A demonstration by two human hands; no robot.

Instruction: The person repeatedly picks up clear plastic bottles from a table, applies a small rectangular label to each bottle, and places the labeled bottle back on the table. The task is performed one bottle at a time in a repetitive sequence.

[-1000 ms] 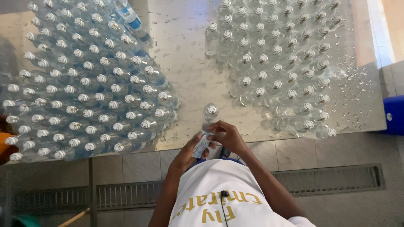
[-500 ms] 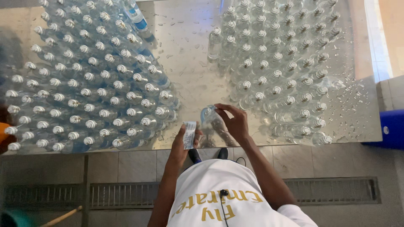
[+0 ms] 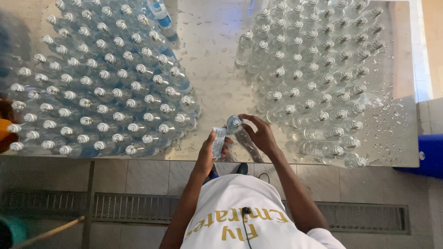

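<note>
Bottle (image 3: 234, 123) now tilted toward label (image 3: 218, 142), right hand (image 3: 262, 136) fingers clamped on it, left hand (image 3: 208, 154) pinching label

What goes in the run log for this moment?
left hand: holds label | right hand: grips bottle | table: wet, bottle groups either side

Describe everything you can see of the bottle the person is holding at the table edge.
The bottle is clear plastic with a pale cap, like the many standing around it. It sits near the front edge of the wet metal table, in the gap between the two bottle groups. The right hand grips it from the right; the left hand holds a small label against its left side.
</note>
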